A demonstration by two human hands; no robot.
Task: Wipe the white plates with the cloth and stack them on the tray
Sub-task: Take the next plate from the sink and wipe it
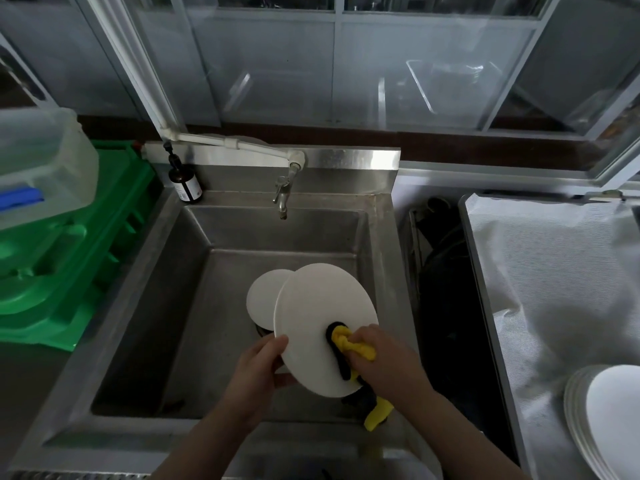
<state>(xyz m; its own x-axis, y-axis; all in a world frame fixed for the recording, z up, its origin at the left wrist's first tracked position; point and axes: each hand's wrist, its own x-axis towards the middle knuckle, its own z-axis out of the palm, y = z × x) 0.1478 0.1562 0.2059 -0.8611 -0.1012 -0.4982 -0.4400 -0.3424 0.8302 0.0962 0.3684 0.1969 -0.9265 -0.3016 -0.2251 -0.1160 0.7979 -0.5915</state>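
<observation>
A round white plate [322, 317] is held tilted above the near part of the sink [194, 265], its flat face turned up. A bunched yellow and black cloth [346, 344] presses on its near right part. Behind it, partly hidden, a second white plate [263, 296] sits lower in the sink. A stack of white plates [602, 414] lies at the tray's [519, 265] near right corner.

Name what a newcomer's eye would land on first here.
A white plate held tilted over the steel sink, the left hand gripping its edge while the right hand rubs it with a yellow cloth. Next, the stack of plates at far right.
</observation>
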